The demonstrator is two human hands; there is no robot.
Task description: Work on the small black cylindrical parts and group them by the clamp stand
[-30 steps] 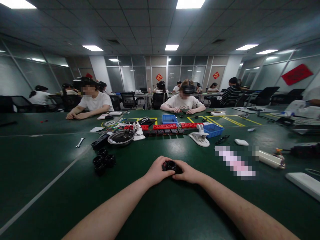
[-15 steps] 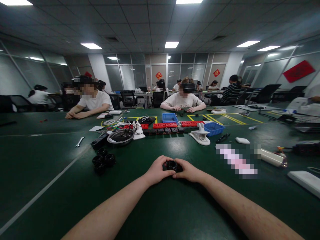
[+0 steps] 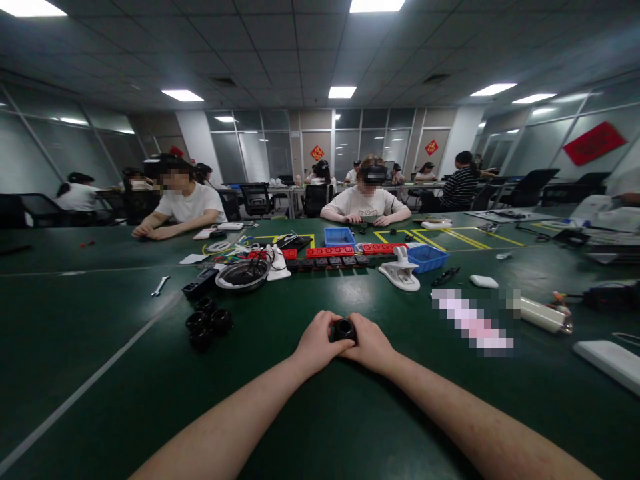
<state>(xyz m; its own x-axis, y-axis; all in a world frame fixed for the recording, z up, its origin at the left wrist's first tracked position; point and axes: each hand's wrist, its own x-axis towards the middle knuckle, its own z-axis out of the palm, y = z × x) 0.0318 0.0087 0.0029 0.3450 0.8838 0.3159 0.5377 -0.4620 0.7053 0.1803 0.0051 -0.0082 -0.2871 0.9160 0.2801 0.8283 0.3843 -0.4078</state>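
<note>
A small black ring-shaped part (image 3: 345, 329) with a round opening on top is between my two hands, low over the green table (image 3: 280, 413). My left hand (image 3: 320, 343) wraps its left side, thumb across the front. On the other side, my right hand (image 3: 369, 341) closes round the part, and its thumb is hidden behind the left one. To the left, several similar black parts (image 3: 220, 321) stand close together on the table.
Beyond my hands lie a metal bowl with cables (image 3: 243, 274), red strips (image 3: 330, 252), a white clip stand (image 3: 401, 270) and a blue tray (image 3: 427, 259). A wrench (image 3: 160, 287) is at left, a cream cylinder (image 3: 543, 315) at right. Two people sit across the table.
My right hand has shifted left, closer to my left hand, and its fingers now sit tighter round the black part. The camera view has moved slightly.
</note>
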